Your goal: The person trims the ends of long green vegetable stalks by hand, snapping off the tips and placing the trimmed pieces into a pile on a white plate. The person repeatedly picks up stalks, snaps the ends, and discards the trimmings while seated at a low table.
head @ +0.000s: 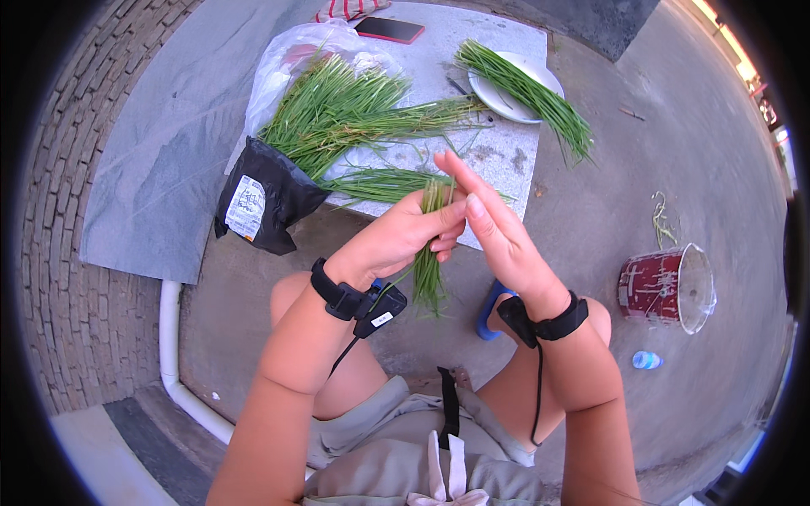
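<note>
My left hand [411, 231] grips a small bunch of green chives [429, 278], pale cut ends up and leaf tips hanging down. Beside it my right hand [503, 231] is held flat, its fingers straight and its thumb by the top of the bunch. It appears to hold nothing; whether it touches the stalks cannot be told. Behind my hands, a loose bundle of chives [383, 183] lies along the front of a stone table [500, 158]. Farther back, a large heap of chives [335, 101] spreads from a clear plastic bag [269, 76]. Another bunch [525, 95] lies across a white plate [549, 74].
A black plastic bag [272, 196] with a label sits at the table's left corner. A phone [389, 30] lies at the back. On the floor to the right are a red bucket [652, 284] on its side, a small bottle [647, 360] and plant scraps [661, 221]. A white pipe [169, 335] runs along the left.
</note>
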Demonstrator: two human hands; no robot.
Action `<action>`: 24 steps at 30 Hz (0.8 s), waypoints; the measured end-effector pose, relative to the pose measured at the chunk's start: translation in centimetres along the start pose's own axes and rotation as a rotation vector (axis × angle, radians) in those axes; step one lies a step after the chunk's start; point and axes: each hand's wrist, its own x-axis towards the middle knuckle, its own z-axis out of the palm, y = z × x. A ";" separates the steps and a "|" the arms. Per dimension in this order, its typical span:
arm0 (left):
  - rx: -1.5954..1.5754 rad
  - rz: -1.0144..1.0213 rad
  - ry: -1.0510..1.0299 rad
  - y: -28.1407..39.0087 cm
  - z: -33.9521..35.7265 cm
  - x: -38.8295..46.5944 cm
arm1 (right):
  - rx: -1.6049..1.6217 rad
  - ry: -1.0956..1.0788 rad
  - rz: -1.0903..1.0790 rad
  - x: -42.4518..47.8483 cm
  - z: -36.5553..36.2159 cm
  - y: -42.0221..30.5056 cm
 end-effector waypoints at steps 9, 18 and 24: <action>0.056 -0.080 -0.115 -0.9 0.2 0.3 | 0.102 -0.116 0.083 0.0 -0.3 -0.1; 0.203 -0.033 -0.044 -0.9 0.7 0.4 | 0.127 -0.145 0.288 0.4 -1.1 0.3; -0.331 0.343 0.118 -0.3 -0.3 1.3 | -0.027 -0.233 0.171 0.3 0.9 1.5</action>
